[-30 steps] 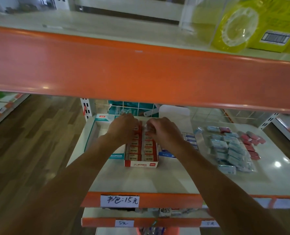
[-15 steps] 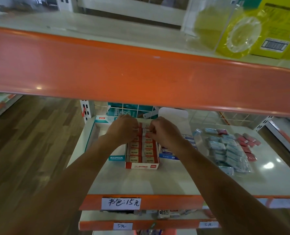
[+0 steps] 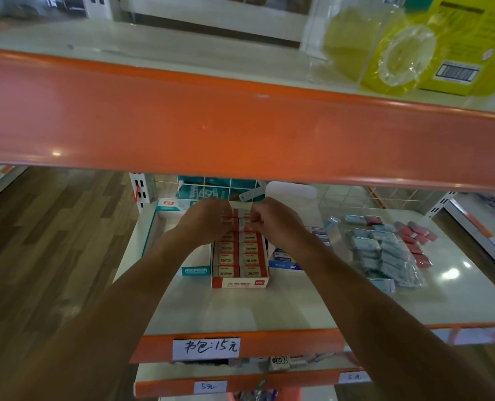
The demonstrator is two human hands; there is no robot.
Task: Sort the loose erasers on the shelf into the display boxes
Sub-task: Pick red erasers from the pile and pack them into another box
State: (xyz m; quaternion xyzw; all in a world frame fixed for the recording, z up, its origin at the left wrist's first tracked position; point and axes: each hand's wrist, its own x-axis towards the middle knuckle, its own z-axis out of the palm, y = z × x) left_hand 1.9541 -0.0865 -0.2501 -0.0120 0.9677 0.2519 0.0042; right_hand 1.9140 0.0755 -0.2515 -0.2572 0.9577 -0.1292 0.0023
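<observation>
Hands meet over the far end of the red box: my left hand and right hand each curl their fingers onto erasers in its back rows. Nearer rows sit packed in 2 columns. Right of the box, well apart from both hands, loose erasers lie heaped on the shelf.

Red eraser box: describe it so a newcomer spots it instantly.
On the shelf below the big orange rail, three boxes sit side by side. It's the middle box. Only it is red and white, with two rows of 2B erasers; a teal box and a blue box flank it.
</observation>
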